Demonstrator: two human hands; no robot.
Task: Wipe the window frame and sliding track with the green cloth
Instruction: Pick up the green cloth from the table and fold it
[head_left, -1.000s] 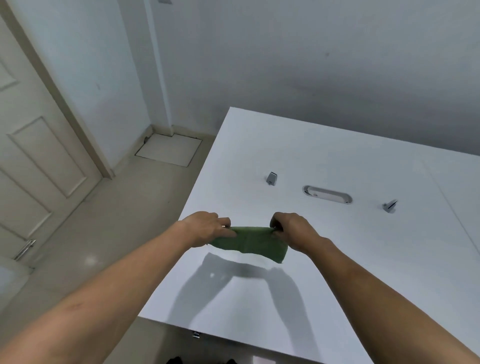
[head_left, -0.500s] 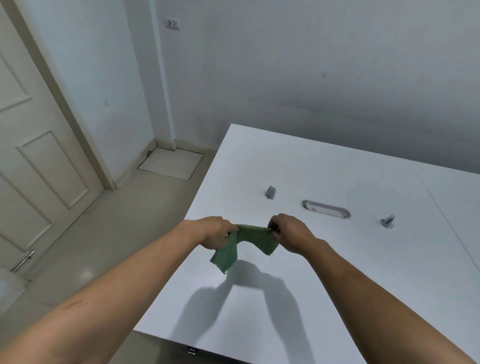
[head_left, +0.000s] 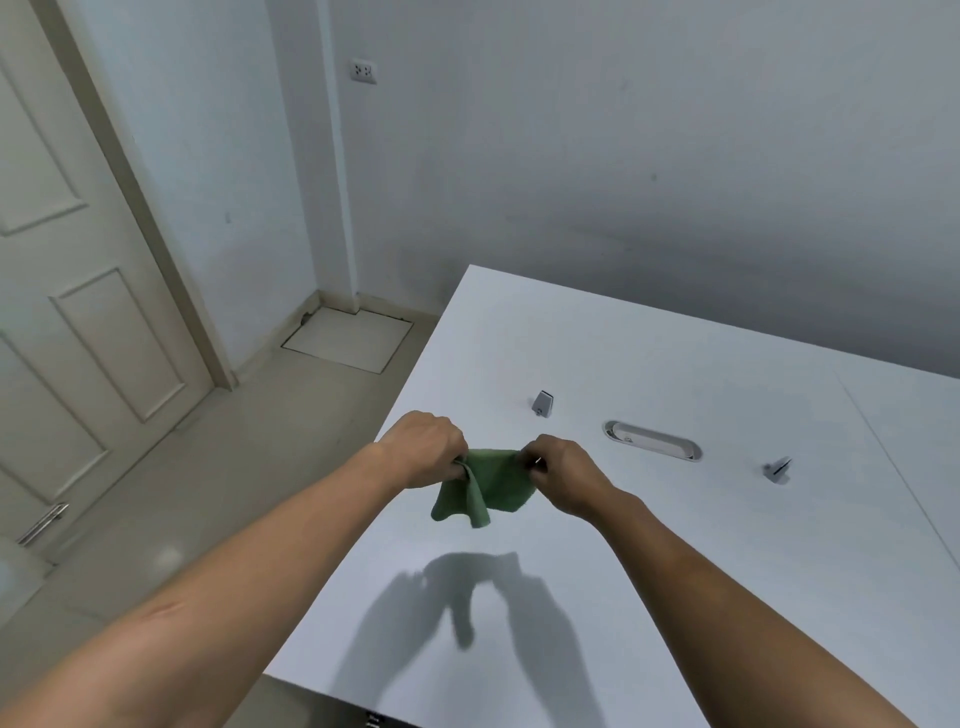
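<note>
Green soft cloth (head_left: 485, 486), small and crumpled, hangs in the air just above the near-left part of the white flat table (head_left: 675, 545), pinched at its top edge from both sides. Left hand (head_left: 423, 454) has fingers curled tight on the cloth's left corner; right hand (head_left: 563, 475) pinches the right corner, fingers curled. Loose folds droop between them, likely being shaken out or refolded into a wiping pad before use. Shadow of hands and cloth falls on the near tabletop. Farther on the table: small grey metal clip (head_left: 542, 402), oval silver cable grommet (head_left: 652, 447) to its right, another grey clip (head_left: 776, 470) far right, all apart from the cloth. Left: cream panelled door (head_left: 78, 312), beige floor (head_left: 234, 441). Far: white wall socket (head_left: 362, 71) on the pale wall (head_left: 623, 156). No window frame or track in view, so wiping looks not yet begun.
</note>
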